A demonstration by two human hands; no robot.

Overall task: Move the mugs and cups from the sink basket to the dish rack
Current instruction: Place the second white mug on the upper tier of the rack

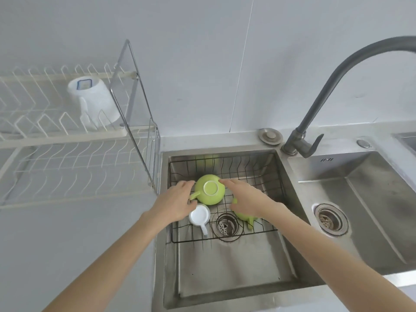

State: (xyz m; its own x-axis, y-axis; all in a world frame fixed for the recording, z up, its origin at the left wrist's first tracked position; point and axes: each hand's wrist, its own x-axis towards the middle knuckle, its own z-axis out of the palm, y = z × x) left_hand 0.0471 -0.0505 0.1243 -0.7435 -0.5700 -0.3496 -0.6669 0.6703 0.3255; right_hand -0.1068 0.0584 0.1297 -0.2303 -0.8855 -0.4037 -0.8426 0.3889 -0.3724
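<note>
Both hands are down in the sink basket [273, 174], a black wire frame sitting in the left basin of the steel sink [227, 278]. Left hand [174, 202] comes in from the left, fingers spread and loosely curled, its fingertips right against the handle side of the big green mug [209, 192]. That mug is upside down, pale base ring facing up. Right hand [247, 198] reaches across from the other side, fingers extended, index tip touching the mug's far rim. Neither grip has closed on it; both are open, bracketing the mug.

Just below the left hand, a small white cup [199, 216] lies inverted, its handle pointing toward the camera; the hand covers part of its edge. Under the right palm, a second green mug [244, 217] is mostly hidden, only its lower body and handle peeking out. The basin's drain [226, 225] shows through the wires between them.

Up on the left, the dish rack [67, 136] holds one white mug [94, 100], upside down on the upper tier; the rack runs off the frame's left edge. The grey faucet [333, 86] arches out of view on the right, and the second basin is cut off too.
</note>
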